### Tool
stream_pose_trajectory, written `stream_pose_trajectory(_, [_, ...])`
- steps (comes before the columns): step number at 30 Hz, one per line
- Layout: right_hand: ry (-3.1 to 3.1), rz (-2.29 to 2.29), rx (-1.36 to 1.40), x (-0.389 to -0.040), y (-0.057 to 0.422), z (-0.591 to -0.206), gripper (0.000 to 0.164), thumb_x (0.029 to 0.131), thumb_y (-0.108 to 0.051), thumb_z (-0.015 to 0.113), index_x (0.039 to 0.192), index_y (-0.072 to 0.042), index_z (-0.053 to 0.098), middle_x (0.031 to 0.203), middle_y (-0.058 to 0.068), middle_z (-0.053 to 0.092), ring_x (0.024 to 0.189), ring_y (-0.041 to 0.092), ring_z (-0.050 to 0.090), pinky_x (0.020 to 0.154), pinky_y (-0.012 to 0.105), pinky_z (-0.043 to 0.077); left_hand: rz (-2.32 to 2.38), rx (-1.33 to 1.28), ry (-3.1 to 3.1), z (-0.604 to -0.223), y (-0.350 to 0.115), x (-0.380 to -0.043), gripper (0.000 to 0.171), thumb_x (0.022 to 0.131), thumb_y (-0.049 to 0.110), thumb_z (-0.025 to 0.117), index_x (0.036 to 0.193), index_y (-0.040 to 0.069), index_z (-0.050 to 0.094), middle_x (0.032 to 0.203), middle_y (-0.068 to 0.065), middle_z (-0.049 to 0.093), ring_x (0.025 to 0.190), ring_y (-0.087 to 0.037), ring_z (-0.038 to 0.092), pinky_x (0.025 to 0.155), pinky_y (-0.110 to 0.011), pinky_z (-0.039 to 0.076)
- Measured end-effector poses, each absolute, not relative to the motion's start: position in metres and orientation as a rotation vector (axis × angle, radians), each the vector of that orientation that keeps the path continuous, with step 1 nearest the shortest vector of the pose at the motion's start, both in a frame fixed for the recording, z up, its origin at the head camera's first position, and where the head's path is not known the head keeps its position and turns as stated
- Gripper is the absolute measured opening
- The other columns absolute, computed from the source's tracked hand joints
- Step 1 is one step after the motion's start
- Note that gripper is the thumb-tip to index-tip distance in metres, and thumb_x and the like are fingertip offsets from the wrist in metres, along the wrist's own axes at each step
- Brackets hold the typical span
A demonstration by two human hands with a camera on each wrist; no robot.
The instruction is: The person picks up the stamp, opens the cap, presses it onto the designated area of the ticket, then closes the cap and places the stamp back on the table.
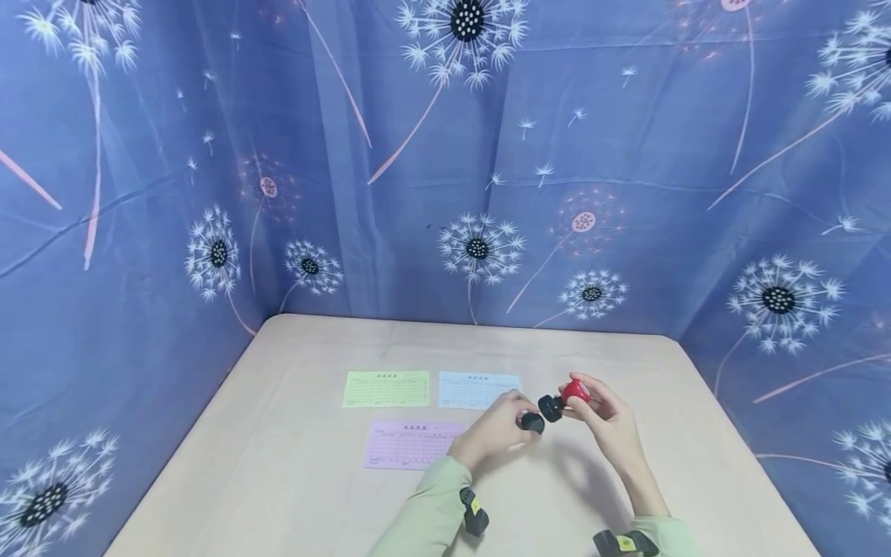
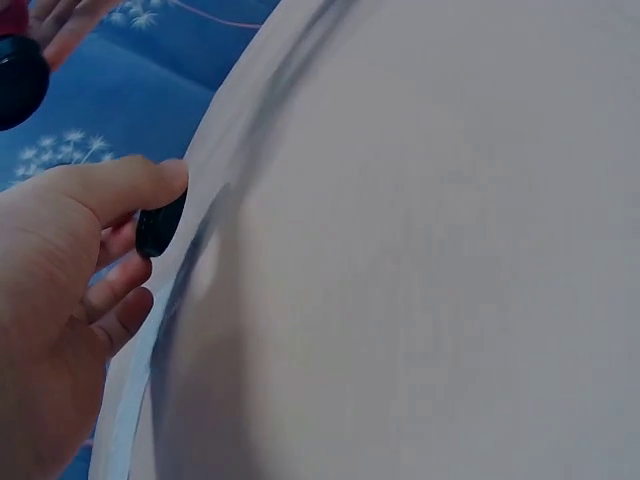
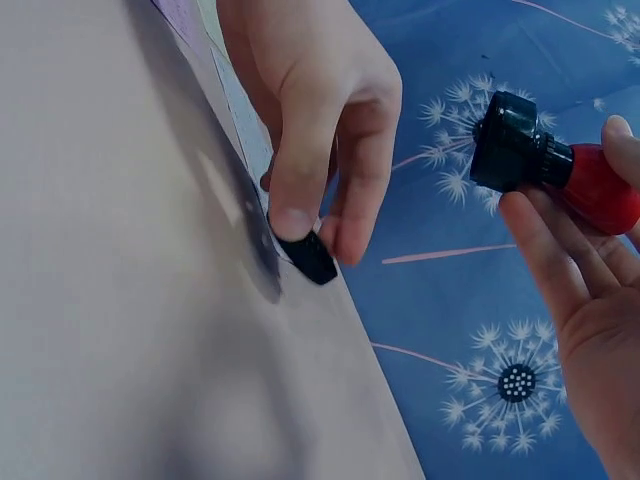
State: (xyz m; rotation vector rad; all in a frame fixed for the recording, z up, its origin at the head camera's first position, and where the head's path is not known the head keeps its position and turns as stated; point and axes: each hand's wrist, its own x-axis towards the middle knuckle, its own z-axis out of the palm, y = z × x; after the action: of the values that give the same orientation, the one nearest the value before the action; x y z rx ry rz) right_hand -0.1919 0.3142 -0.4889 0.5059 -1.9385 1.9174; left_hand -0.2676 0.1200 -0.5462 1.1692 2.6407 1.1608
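Monitoring remotely, I see the left hand [image 1: 496, 425] angled inward, pinching a round black cap [image 1: 532, 422]; the right hand [image 1: 611, 424], facing it, grips a red-handled stamp [image 1: 575, 391] with a cylindrical black head [image 1: 550, 408], above the tabletop [image 1: 292, 495], nearer its right edge.

- We see blue cloth [image 1: 411, 216] hanging like walls, at the back and on both sides.
- We can spot long folds in it.
- We see big white dandelion puffs [image 1: 476, 247] on it, with dark middles, pink stems [image 1: 92, 224] and tiny seeds [image 1: 527, 124].
- We see a pale table [image 1: 292, 480] with round back corners.
- We see soft gray shadows [image 1: 592, 473] on it.
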Motion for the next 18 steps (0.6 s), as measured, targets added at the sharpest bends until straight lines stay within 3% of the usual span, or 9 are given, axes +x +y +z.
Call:
stream_pose_trajectory(8, [-1.922, 1.92, 0.529, -0.188, 0.323, -0.489, 0.04, 0.093, 0.014, 0.056, 0.132, 0.018, 0.047, 0.11, 0.003, 0.074, 0.1, 0.012, 0.072, 0.078, 0.032, 0.061, 1.102, 1.193, 2.707, -0.548, 0.145, -0.264, 0.011, 0.083, 0.022, 0.077, 0.093, 0.02, 0.074, 0.096, 0.01, 0.063, 0.093, -0.003, 0.057, 0.091, -0.014, 0.047])
stream_pose_trajectory(18, [-1.911, 1.934, 0.51, -0.186, 0.326, -0.49, 0.04, 0.093, 0.015, 0.055, 0.132, 0.019, 0.047, 0.11, 0.007, 0.074, 0.099, 0.013, 0.073, 0.078, 0.035, 0.061, 1.049, 1.092, 2.773, -0.543, 0.145, -0.259, 0.039, 0.08, 0.023, 0.081, 0.116, 0.014, 0.07, 0.112, 0.006, 0.066, 0.105, -0.008, 0.058, 0.097, -0.02, 0.049])
